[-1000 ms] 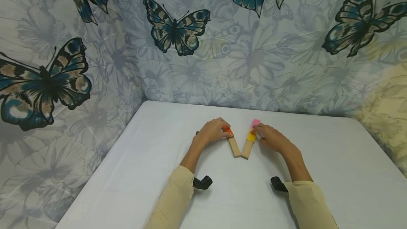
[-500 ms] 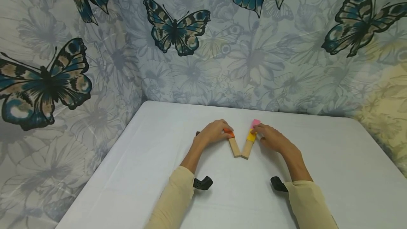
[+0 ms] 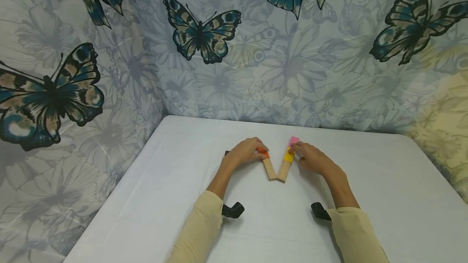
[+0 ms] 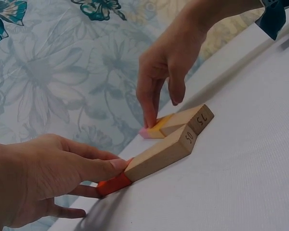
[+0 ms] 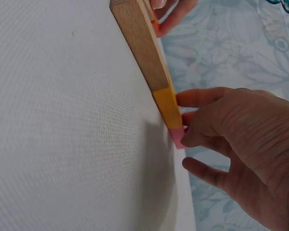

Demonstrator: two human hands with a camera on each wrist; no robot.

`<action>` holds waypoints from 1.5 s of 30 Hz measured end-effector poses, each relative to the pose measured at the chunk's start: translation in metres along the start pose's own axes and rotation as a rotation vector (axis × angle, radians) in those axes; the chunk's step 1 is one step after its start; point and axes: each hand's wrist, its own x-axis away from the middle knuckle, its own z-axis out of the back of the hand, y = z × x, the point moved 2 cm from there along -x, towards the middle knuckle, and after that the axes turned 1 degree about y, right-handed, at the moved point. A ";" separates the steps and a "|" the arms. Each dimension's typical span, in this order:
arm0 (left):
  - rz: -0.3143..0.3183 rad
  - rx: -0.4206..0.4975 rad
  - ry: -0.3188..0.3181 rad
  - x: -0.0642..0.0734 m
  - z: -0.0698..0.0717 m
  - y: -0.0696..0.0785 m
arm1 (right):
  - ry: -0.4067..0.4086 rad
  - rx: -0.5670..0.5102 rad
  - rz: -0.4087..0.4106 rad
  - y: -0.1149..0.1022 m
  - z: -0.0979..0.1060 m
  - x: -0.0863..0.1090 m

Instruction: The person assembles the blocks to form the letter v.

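Two plain wooden blocks, numbered 50 (image 4: pixel 161 151) and 75 (image 4: pixel 189 117), lie on the white table with their near ends together, forming a V. At the far end of block 50 is an orange block (image 4: pixel 114 184). My left hand (image 3: pixel 244 150) pinches it, thumb on the near side and fingers behind. A yellow block (image 5: pixel 167 107) continues the right arm of the V, and a pink block (image 5: pixel 177 137) lies beyond it. Fingertips of my right hand (image 3: pixel 313 158) touch the yellow and pink blocks from above, its thumb hanging apart from them in the left wrist view.
The white-covered table (image 3: pixel 146 214) reaches back to a wall cloth (image 3: pixel 226 92) printed with butterflies and flowers. Black devices show at the left cuff (image 3: pixel 233 210) and right cuff (image 3: pixel 320 212). A small dark piece (image 3: pixel 227 152) shows behind the left wrist.
My left hand has shifted slightly toward me, bringing the orange block in line with its wooden block. The right hand has stayed in place.
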 end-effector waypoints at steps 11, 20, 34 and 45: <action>0.019 -0.002 -0.023 0.000 0.003 0.002 | 0.007 -0.002 0.016 0.001 0.000 0.001; 0.011 0.020 -0.042 0.001 0.004 0.002 | 0.009 0.000 0.024 0.002 -0.001 -0.001; 0.011 0.021 -0.053 0.000 0.002 0.001 | -0.001 -0.007 0.013 0.000 0.001 0.001; 0.085 0.054 -0.048 0.000 0.005 0.002 | 0.007 0.010 0.015 -0.001 0.002 0.001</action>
